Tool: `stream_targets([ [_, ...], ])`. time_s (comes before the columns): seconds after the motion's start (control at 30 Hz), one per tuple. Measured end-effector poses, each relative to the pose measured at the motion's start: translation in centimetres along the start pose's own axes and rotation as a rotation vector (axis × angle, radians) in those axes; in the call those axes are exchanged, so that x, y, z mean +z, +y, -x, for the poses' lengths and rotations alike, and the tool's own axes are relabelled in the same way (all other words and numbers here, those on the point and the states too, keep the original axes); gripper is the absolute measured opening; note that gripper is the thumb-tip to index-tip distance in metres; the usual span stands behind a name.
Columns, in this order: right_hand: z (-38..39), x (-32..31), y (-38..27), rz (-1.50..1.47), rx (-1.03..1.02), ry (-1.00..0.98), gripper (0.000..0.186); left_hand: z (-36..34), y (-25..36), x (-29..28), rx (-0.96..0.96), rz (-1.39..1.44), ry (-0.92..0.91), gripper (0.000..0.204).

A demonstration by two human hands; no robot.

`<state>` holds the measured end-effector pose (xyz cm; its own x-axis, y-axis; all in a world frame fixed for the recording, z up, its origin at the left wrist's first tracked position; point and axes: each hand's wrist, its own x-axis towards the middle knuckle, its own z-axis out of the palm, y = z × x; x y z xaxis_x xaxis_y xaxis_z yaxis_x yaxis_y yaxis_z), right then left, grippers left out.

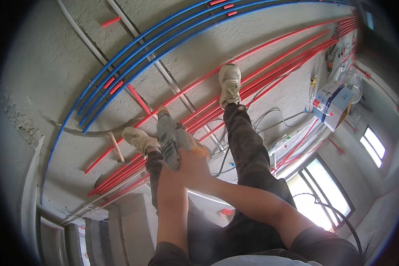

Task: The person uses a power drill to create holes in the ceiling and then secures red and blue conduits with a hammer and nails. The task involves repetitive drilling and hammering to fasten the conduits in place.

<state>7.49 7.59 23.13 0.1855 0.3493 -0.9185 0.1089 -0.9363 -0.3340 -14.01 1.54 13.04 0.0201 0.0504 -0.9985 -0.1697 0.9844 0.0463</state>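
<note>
Both my forearms reach forward and meet low over the floor, between my shoes. My left hand (173, 153) and my right hand (194, 150) are close together, blurred and partly covered by grey and orange, perhaps work gloves. Along them lies a long, dusty grey object (167, 139) with dark slots and a brownish tip at its far end; its kind is unclear. Both hands seem closed about it, though the fingers cannot be made out. Red pipes (208, 106) run across the floor beneath and beside the hands. A wooden-handled hammer (116, 147) is next to my left shoe (140, 140).
Blue pipes (133, 75) curve across the floor farther ahead, crossing white conduits (164, 73). My right shoe (230, 84) stands among red pipes. Loose grey cables (270, 119) lie to its right. A cardboard box (334, 102) with a bottle is at the right, near windows (319, 190).
</note>
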Motion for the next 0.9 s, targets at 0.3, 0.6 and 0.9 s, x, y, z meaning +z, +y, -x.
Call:
stream_targets([
  [0.3, 0.1, -0.4, 0.0, 0.048, 0.007, -0.095, 0.047, -1.0, -0.9, 0.6, -0.014, -0.034, 0.004, 0.066],
  [0.6, 0.1, -2.7, 0.0, 0.011, 0.025, -0.123, 0.043, -2.6, -2.4, 3.8, -0.049, -0.018, -0.072, 0.065],
  [0.9, 6.1, -5.9, 1.5, -0.097, 0.015, -0.125, 0.041, -6.1, -6.5, 9.7, -0.122, 0.065, -0.275, 0.063],
])
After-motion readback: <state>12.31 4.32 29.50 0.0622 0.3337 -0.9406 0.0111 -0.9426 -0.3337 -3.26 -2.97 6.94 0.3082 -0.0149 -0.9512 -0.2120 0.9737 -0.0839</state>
